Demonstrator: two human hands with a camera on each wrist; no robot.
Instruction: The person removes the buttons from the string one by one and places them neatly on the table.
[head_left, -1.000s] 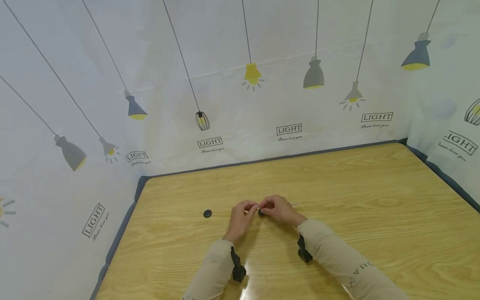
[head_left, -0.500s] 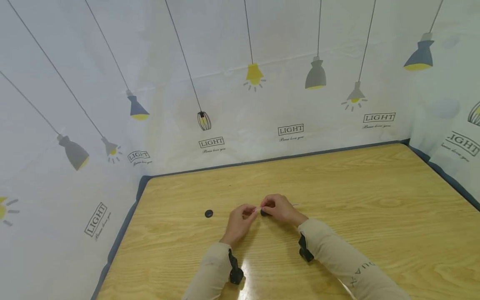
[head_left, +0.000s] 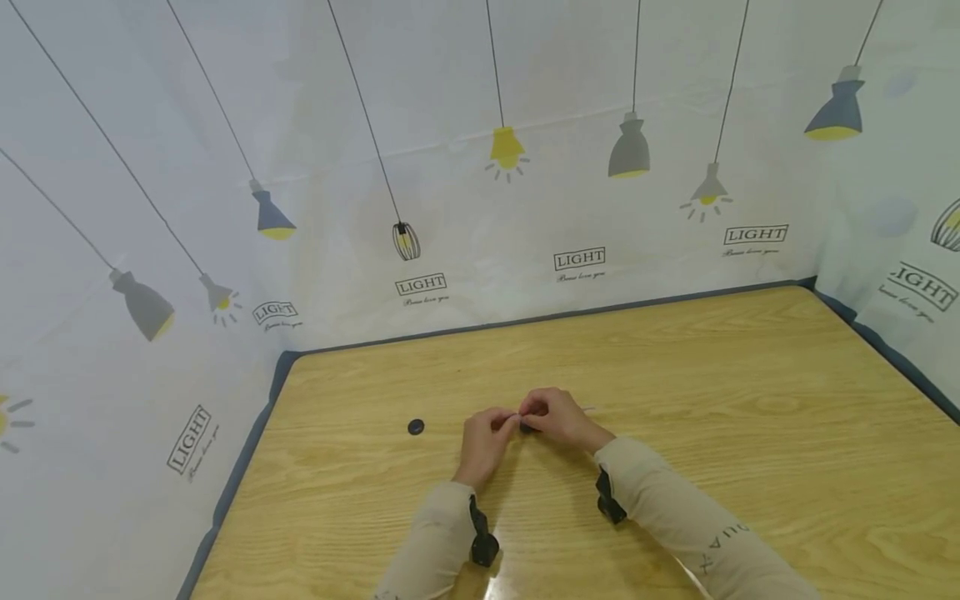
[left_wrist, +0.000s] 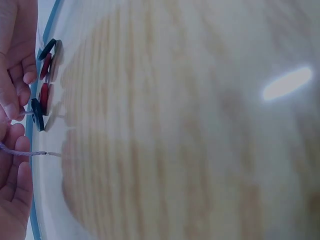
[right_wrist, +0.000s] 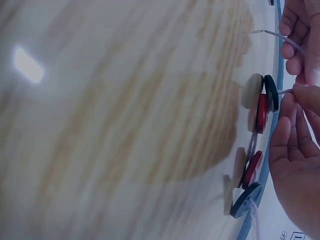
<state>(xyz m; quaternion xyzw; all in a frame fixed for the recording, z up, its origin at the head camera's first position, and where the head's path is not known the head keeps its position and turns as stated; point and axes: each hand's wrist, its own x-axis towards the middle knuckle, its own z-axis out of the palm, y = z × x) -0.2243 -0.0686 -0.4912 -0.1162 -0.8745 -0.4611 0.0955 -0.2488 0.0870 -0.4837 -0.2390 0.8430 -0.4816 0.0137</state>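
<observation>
Left hand (head_left: 483,435) pinching thin cord (left_wrist: 25,152), right hand (head_left: 551,414) pinching threaded dark button (right_wrist: 271,93), loose black button (head_left: 416,427) on bench (head_left: 750,400) beyond left hand.

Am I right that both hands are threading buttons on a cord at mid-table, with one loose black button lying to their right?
Not quite. The loose black button lies on the table to the left of the hands, as the head view shows. The left hand and right hand do meet at mid-table on the cord and buttons.

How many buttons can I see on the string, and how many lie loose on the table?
4 on the string, held between the left hand and right hand: dark, red, red, dark. 1 loose button lies left; others may be hidden.
</observation>
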